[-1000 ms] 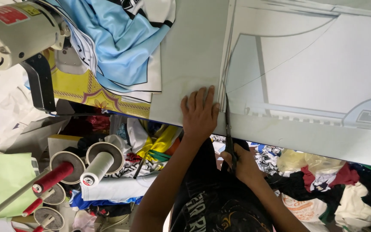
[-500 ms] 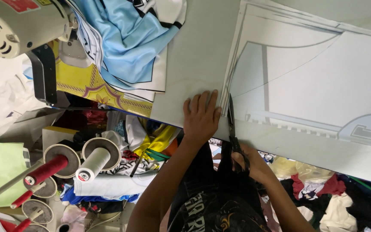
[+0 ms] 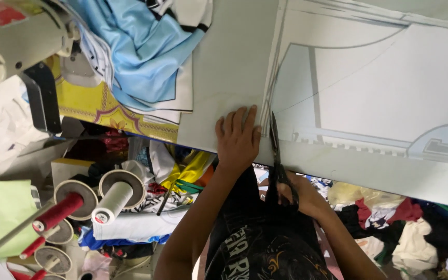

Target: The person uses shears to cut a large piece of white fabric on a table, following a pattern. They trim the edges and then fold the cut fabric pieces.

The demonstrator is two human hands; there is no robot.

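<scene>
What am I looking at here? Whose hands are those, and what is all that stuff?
The camera sits on a person's head and looks down, so you see their own two hands. The left hand presses flat on a big pale printed sheet lying on the table. The right hand holds black scissors, their blades at the sheet's near edge beside a printed line. Blue cloth lies at the far left, next to a sewing machine. Below the table edge stand thread spools and heaps of cloth scraps.
</scene>
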